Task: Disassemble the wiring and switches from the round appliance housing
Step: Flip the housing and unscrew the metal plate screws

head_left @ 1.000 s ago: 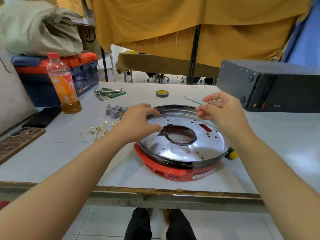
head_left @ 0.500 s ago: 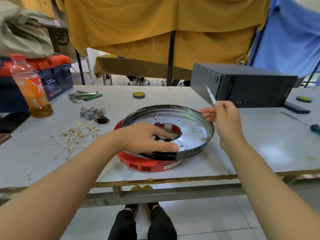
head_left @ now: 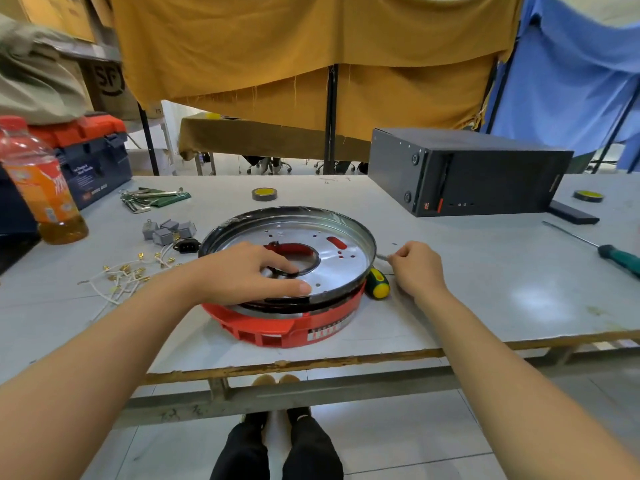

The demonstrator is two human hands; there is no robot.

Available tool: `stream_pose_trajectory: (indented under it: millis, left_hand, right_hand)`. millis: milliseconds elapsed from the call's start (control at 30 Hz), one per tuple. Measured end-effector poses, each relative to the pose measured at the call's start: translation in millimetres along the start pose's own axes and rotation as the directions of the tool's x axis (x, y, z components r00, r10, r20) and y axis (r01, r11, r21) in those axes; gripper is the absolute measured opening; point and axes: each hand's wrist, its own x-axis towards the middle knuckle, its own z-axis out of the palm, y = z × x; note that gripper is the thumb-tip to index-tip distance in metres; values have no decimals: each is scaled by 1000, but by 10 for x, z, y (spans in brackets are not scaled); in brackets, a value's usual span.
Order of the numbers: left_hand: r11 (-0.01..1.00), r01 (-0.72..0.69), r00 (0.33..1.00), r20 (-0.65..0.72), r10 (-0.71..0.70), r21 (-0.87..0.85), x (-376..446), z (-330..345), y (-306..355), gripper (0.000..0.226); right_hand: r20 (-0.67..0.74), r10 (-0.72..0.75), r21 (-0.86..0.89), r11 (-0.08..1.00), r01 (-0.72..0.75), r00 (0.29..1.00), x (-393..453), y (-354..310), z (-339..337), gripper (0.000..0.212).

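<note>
Resting near the grey table's (head_left: 485, 289) front edge, round shiny steel pan with central hole (head_left: 332, 258) on red slotted plastic base (head_left: 277, 332), left hand (head_left: 247, 273) flat on its rim with fingers straight, right hand (head_left: 417, 268) just beside, pinching thin metal tool (head_left: 381, 257), removed white wires with brass terminals (head_left: 121, 275) and grey switch blocks (head_left: 169, 230) lying left.

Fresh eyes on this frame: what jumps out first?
The shiny round metal pan on its red housing, mid-table near the front edge, with the left hand pressing flat on it. Just right of it, the right hand pinches a thin metal tool beside a yellow-handled screwdriver. Left of the pan lie loose white wires and grey switches.
</note>
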Motion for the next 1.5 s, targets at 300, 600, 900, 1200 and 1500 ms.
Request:
stream_pose_trajectory:
  millis: [300,600,900,1200,1500]
  left_hand:
    - [1000,-21,1000,-13,21,14,18,8,-30,75]
    - [997,-66,995,-77,62,-51,9,-38,3,58]
    - [946,320,819,-486,-305,-54,9,-227,-380,40]
    - [855,233,743,-482,-464,-463,87,-277,-757,37]
    - [469,-80,808,-332,-487,-880,197,-403,-740,28]
  right_hand:
    - [24,-24,-124,992,27,999,-36,34,115,21]
    - [2,-76,38,996,76,997,-42,-12,44,28]
    - [170,-128,258,963,81,977,-84,-343,-48,39]
    - [187,-126,349,935,54,974,61,-450,-24,30]
    - [99,-85,410,911,37,992,398,-728,64,17]
